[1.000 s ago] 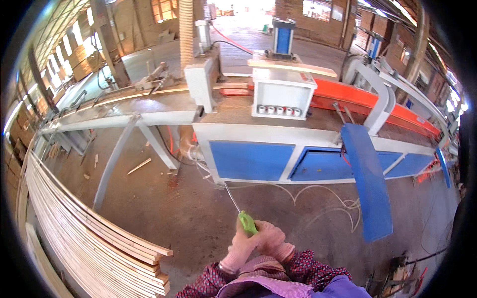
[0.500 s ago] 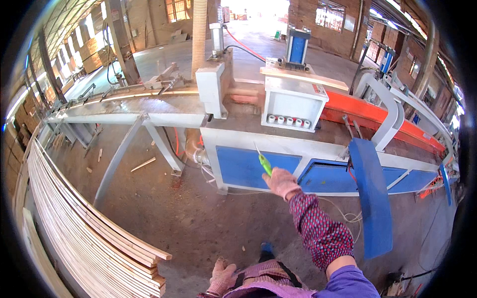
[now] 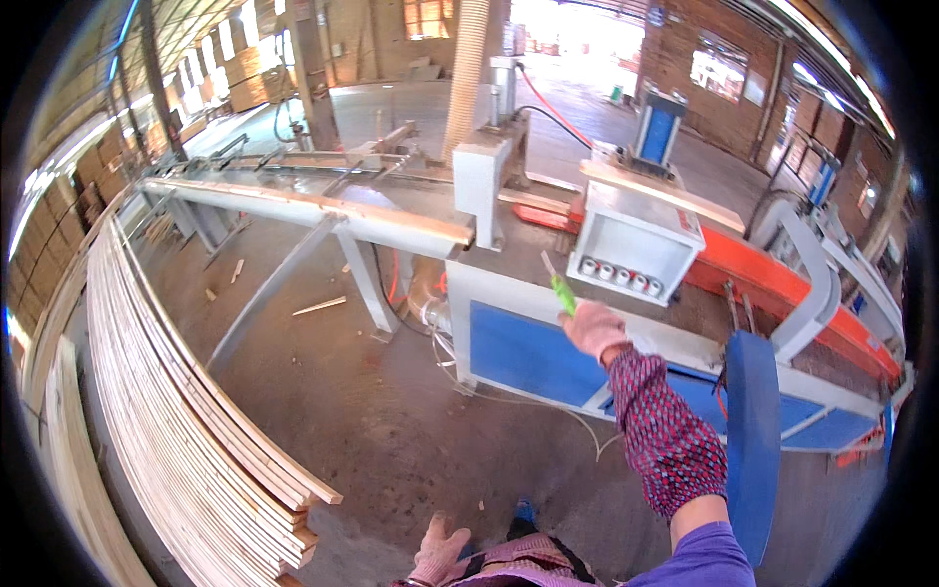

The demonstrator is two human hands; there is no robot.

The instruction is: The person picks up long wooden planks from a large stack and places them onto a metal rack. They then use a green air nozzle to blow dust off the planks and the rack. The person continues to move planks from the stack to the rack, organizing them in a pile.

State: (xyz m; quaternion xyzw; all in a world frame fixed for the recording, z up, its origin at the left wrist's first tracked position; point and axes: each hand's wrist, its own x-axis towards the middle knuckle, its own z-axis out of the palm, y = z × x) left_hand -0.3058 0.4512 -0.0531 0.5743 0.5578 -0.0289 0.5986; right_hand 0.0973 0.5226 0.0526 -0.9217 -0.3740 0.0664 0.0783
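My right hand (image 3: pixel 593 329), in a pale pink glove, is closed around a green-handled tool (image 3: pixel 561 292) with a narrow pale blade or shaft; its exact kind is unclear. The tool points up and away, in front of the machine's white box (image 3: pixel 634 235). Low in the view, beside my body, my left hand (image 3: pixel 440 550) is gloved and holds nothing, with thumb and fingers apart. A long wooden board (image 3: pixel 323 203) lies along the near edge of the machine's left table, its right end close to the white upright block (image 3: pixel 479 186).
A tall stack of long boards (image 3: pixel 196 391) stands at the left. A blue chute (image 3: pixel 751 440) juts toward me at the right. A ribbed hose (image 3: pixel 468 78) rises behind the machine. Another board (image 3: pixel 665 196) rests atop the white box. Thin cable and wood scraps lie on the floor.
The view has turned slightly left. My right hand has moved forward and up with the tool toward the machine top. A board now lies along the left table's near edge.
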